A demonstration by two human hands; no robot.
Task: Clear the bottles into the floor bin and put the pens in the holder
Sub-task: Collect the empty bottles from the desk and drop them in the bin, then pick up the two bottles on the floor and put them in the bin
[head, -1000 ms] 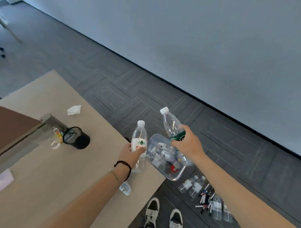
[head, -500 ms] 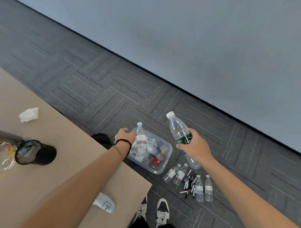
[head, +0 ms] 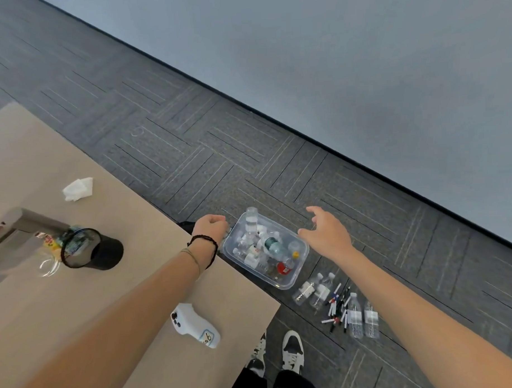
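Half a second ago each hand carried a bottle over the bin; now both bottles are gone from the hands and lie in the bin, one with a green label on top of the heap.

Nearest, on the beige worktop (head: pixel 130 291), lies a white handheld device (head: pixel 194 325). On the grey carpet floor (head: pixel 207 155), just right of the person's shoes, a cluster of loose marker pens (head: pixel 337 308) is scattered between clear plastic bottles (head: pixel 358 315) that lie flat; four bottles show there, and none is in the bin yet.

Further out, the left hand (head: pixel 211 228) is curled into a loose fist at the bin's left rim, and I cannot tell whether it touches it. The right hand (head: pixel 327 236) hangs spread and empty over the right rim. The clear rectangular plastic floor bin (head: pixel 292 279) sits just beyond the worktop corner, holding a pile of bottles. The black mesh pen holder (head: pixel 91 250) stands on the worktop, well left of the pens.

To finish cleanly, I would bend down and lift the floor bottles by their bodies, lowering them in rather than dropping them, since the heap is near the rim. The pens are best gathered into one bundle, tips aligned, before carrying them to the holder.
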